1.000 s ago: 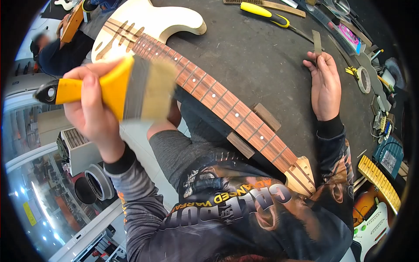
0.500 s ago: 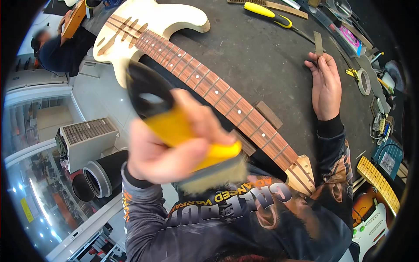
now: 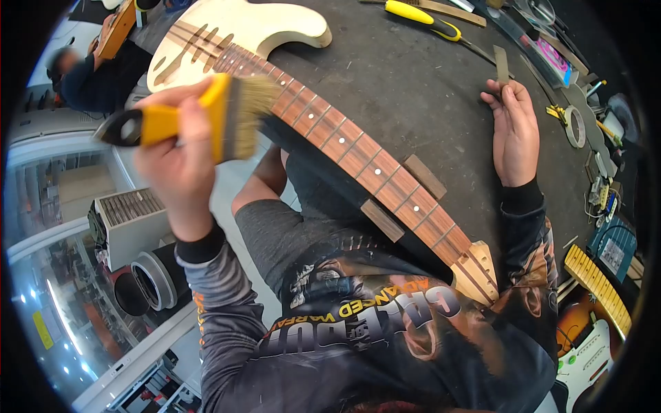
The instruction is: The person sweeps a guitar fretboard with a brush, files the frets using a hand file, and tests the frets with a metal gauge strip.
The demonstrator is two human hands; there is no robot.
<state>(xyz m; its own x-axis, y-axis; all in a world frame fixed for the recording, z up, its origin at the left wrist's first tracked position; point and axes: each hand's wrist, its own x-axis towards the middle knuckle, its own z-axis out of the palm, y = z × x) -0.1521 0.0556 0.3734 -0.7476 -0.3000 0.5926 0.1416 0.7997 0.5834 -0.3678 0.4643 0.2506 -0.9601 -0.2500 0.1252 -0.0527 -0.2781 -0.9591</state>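
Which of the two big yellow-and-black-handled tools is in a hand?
The wide brush, gripped in the left hand and bearing bristles; the other, a thin-shafted tool, lies on the bench.

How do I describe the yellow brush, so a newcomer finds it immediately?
Find the guitar on the bench. The left hand, pictured below its pale body, holds the brush. Unlike the other yellow-handled tool, it ends in wide bristles.

The brush (image 3: pixel 224 117) on the left has a glossy, plastic-looking yellow handle and rough bristles. The guitar body (image 3: pixel 237 29), far left, is pale, smooth, matt wood; the fretboard (image 3: pixel 358 153) is grained brown wood. The strip (image 3: pixel 501 63) at right looks dull, the table (image 3: pixel 413 103) matt and scuffed.
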